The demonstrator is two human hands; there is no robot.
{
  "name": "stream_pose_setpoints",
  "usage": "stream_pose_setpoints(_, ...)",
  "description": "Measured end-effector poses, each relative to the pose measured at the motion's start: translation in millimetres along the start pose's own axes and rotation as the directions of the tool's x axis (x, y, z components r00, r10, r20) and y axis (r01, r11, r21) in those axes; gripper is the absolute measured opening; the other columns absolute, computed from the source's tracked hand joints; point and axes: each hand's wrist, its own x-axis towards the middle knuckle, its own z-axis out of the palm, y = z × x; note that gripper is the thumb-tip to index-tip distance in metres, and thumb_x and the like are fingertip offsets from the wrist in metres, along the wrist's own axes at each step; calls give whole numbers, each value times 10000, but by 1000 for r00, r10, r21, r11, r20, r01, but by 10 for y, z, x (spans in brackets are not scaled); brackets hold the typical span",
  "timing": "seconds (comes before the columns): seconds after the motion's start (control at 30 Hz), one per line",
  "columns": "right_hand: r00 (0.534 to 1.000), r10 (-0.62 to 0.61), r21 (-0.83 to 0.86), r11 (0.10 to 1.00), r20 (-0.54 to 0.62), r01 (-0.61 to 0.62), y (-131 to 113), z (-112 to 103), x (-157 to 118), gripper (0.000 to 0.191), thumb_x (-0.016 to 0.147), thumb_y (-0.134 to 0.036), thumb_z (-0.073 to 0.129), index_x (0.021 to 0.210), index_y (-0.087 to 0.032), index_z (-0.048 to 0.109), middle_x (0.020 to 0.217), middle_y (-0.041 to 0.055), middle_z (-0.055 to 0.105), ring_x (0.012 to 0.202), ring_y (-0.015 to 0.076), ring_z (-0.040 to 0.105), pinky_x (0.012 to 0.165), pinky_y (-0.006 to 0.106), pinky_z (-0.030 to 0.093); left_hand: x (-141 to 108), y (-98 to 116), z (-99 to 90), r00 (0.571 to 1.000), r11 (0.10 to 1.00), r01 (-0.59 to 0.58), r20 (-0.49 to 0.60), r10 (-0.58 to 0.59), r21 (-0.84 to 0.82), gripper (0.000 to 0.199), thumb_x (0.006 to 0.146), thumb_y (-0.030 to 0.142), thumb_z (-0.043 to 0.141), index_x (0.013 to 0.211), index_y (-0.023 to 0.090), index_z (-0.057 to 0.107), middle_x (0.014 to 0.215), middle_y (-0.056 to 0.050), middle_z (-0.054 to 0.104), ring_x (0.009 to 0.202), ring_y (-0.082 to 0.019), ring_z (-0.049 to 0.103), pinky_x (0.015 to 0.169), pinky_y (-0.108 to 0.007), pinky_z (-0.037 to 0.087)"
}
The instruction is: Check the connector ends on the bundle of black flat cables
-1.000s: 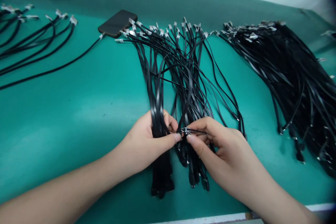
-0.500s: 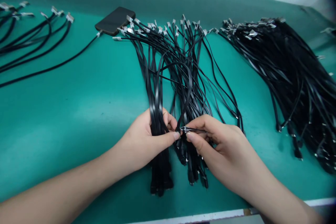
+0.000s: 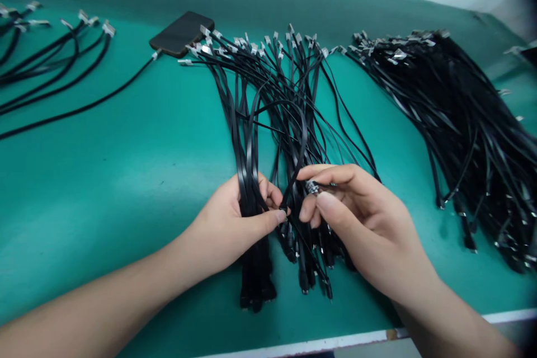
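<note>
My left hand (image 3: 235, 218) is closed around a bundle of flat black USB cables (image 3: 246, 162). Between its thumb and index finger it pinches the connector end of one looped cable (image 3: 302, 134). Just to the right, my right hand (image 3: 356, 212) grips a small shiny metal tool that looks like nail clippers (image 3: 311, 187), mostly hidden by the fingers. A gap separates its tip from the pinched connector. Beneath both hands lies a loose pile of black cables (image 3: 289, 100), their silver plugs towards the back and black ends towards me.
At the back left lies a dark phone (image 3: 182, 33) with a cable (image 3: 113, 95) plugged in. More cables (image 3: 54, 67) spread at the far left. A thick heap of black cables (image 3: 457, 106) covers the right side of the green mat (image 3: 126, 190). The table's white edge (image 3: 335, 342) runs along the front.
My right hand has drawn the clippers up and to the right, off the connector. My left hand keeps the same grip. The view has shifted slightly.
</note>
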Motion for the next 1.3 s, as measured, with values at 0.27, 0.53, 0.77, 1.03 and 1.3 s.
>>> stream_pose_setpoints(0.27, 976, 21, 371, 923, 215, -102, 93, 69, 25, 63, 1009, -287, 614, 1027, -253, 664, 973, 3, 700, 807, 93, 673, 785, 235, 560, 5, -21, -6, 992, 992, 41, 124, -26, -119, 307, 730, 126, 760, 751, 209, 464, 703, 48, 642, 686, -136, 644, 676, -300, 471)
stream_pose_setpoints(0.53, 998, -38, -3, 999, 42, 38, 87, -12, 29, 59, 1016, -299, 568, 1049, -254, 586, 1016, 9, 650, 694, 99, 637, 651, 257, 536, 4, -13, -24, 999, 999, 19, 46, -20, 34, 362, 669, 163, 800, 716, 215, 445, 716, 61, 574, 622, -93, 502, 587, -258, 398)
stream_pose_setpoints(0.77, 988, 34, -484, 874, 150, 43, -65, -46, -66, 81, 999, -230, 511, 934, -221, 559, 666, -17, 606, 549, 129, 558, 444, 242, 383, -19, 54, -2, 1000, 997, 30, 2, -30, 77, 319, 693, 165, 767, 728, 217, 454, 714, 67, 553, 618, -92, 487, 582, -246, 397)
stream_pose_setpoints(1.03, 980, 61, -509, 859, 187, 43, -68, 4, -84, 110, 1001, -238, 483, 914, -225, 549, 620, -42, 549, 497, 114, 501, 419, 231, 362, -30, 33, -9, 999, 994, 43, -2, -43, 104, 335, 708, 192, 763, 735, 228, 432, 714, 69, 543, 631, -101, 479, 583, -253, 386)
stream_pose_setpoints(1.3, 982, 49, -502, 864, 184, 51, -54, 30, -86, 100, 996, -205, 493, 917, -226, 551, 616, -44, 582, 495, 111, 530, 420, 217, 376, -23, 42, -15, 999, 993, 42, -5, -42, 107, 338, 710, 197, 763, 729, 228, 427, 707, 66, 540, 628, -103, 472, 582, -257, 387)
